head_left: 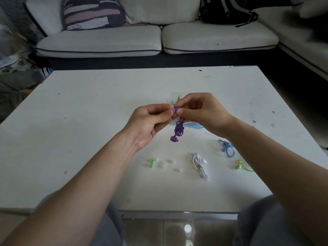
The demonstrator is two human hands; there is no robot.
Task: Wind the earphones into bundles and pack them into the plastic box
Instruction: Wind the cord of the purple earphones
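Fingers (164, 117) of left hand (150, 121) and right hand (202, 112) pinch the purple earphones (179, 129) up top — slacken either, and the coil dangling toward 6 o'clock may unravel.

White counter (88, 121), scuffed, dark specks. Clear box (169, 98) near centre, mostly hidden; green-yellow cable inside. Blue flat piece (193, 125) just beside box, on near side. Closer to front edge: white earphones (199, 166), bundled; blue earphones (227, 148) right of them, loosely coiled; yellow-green earbuds (238, 165) further right. Left of white earphones: green earbud (152, 163), loose white tips (170, 161) scattered.
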